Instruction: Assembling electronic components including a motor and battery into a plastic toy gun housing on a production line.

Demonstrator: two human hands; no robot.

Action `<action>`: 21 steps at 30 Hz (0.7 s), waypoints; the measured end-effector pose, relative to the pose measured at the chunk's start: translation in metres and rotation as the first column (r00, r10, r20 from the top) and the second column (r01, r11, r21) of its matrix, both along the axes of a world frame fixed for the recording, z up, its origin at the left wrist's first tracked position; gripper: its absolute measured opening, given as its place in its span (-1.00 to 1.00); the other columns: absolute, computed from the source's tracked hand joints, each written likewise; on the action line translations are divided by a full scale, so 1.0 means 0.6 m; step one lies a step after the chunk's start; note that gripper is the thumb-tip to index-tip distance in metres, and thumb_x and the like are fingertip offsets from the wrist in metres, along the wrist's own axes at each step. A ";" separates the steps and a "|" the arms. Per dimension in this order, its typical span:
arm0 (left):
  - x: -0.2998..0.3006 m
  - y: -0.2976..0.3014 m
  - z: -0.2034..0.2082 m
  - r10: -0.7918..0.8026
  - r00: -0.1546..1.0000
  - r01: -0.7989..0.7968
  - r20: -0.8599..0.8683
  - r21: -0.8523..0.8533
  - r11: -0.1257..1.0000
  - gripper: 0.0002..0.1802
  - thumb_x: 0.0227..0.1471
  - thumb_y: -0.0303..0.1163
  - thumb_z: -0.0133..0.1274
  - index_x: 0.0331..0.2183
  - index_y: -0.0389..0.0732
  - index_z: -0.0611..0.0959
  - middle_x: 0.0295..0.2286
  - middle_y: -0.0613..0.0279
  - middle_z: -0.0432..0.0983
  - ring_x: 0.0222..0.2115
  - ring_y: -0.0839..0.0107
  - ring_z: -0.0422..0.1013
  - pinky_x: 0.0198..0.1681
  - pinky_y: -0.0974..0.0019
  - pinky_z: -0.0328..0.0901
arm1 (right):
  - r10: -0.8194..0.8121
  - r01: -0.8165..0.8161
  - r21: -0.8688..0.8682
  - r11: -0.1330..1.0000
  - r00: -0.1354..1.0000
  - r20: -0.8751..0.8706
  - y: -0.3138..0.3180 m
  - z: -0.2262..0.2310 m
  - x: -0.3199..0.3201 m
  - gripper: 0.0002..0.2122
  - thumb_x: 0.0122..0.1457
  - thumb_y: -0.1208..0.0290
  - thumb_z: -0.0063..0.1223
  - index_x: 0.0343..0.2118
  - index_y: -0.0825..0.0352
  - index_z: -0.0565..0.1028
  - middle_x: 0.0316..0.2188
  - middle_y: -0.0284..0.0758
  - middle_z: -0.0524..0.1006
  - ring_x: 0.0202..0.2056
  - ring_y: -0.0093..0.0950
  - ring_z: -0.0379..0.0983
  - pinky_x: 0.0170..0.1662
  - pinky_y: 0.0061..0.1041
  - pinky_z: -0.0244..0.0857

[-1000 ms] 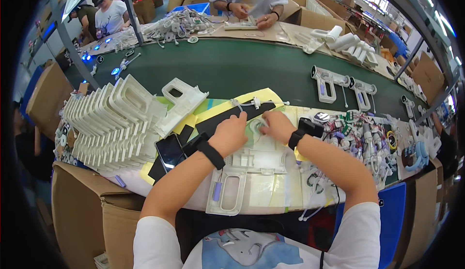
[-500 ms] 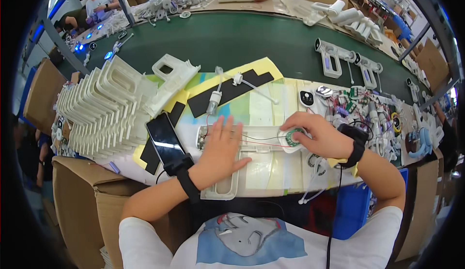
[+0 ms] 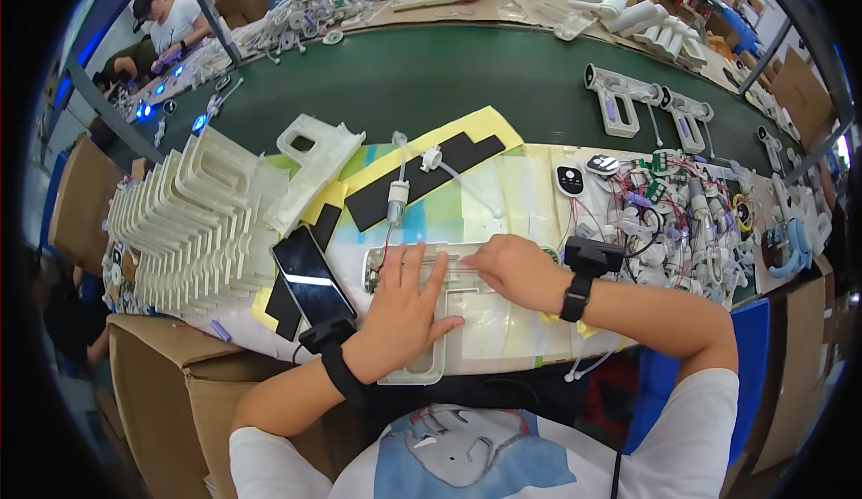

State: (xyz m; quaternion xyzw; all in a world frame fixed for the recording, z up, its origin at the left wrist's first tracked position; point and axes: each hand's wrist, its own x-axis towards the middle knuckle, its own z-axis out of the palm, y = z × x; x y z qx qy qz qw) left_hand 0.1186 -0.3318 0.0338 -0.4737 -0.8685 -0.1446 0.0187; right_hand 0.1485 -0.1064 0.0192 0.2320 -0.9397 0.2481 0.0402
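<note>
A white plastic housing half [image 3: 439,355] with a looped handle lies on the bench before me. My left hand [image 3: 406,297] rests on its left part, fingers spread and flat. Over the middle of the housing is my right hand [image 3: 519,271], its fingertips drawn together at the inner channel; what they pinch, if anything, is hidden. A round green circuit board [image 3: 549,253] shows only partly behind the right hand. Beyond the left fingers lies a white cylindrical part [image 3: 397,201], with wires running toward the housing. A fitting with a thin white tube [image 3: 471,192] lies beside it.
Stacked white housings [image 3: 193,220] stand at left, near a phone [image 3: 312,276]. Loose parts and wires [image 3: 682,203] crowd the right. A green conveyor belt [image 3: 431,77] carries assembled units [image 3: 620,108]. Cardboard boxes [image 3: 148,382] flank me. Other people work beyond the belt.
My right hand has moved left from the round board to the middle of the housing, letting the board go. My left hand stays nearly in place.
</note>
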 end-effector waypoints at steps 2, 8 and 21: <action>-0.002 -0.007 -0.014 -0.003 1.000 0.003 -0.004 0.041 0.999 -0.11 -0.09 -0.02 0.18 0.14 -0.35 0.26 0.00 -0.28 0.14 0.03 -0.17 0.10 0.13 -0.08 0.04 | -0.059 0.060 -0.134 0.989 0.998 0.010 0.005 0.001 -0.006 -0.84 -0.02 0.55 0.07 -0.33 0.33 0.57 -0.45 -0.24 0.54 -0.34 -0.27 0.44 -0.22 -0.34 0.36; 0.001 -0.018 -0.031 0.041 0.997 -0.052 0.059 0.209 0.977 -0.18 -0.24 -0.15 0.32 0.01 -0.35 0.37 -0.06 -0.16 0.23 -0.09 -0.06 0.28 -0.03 0.06 0.23 | 0.058 0.116 -0.422 0.899 0.924 0.378 0.024 0.027 -0.028 -0.85 -0.03 0.55 0.18 -0.34 0.30 0.59 -0.43 -0.28 0.54 -0.31 -0.32 0.44 -0.21 -0.40 0.36; 0.002 -0.008 -0.030 -0.021 1.000 0.023 -0.013 0.225 0.974 -0.49 -0.25 -0.22 0.31 -0.23 -0.28 0.56 -0.04 -0.02 0.29 -0.12 -0.01 0.33 -0.09 0.10 0.31 | 0.110 -0.113 0.008 0.994 0.977 0.184 0.011 0.017 -0.027 -0.78 -0.10 0.61 0.06 -0.35 0.22 0.61 -0.42 -0.39 0.50 -0.27 -0.33 0.38 -0.17 -0.38 0.31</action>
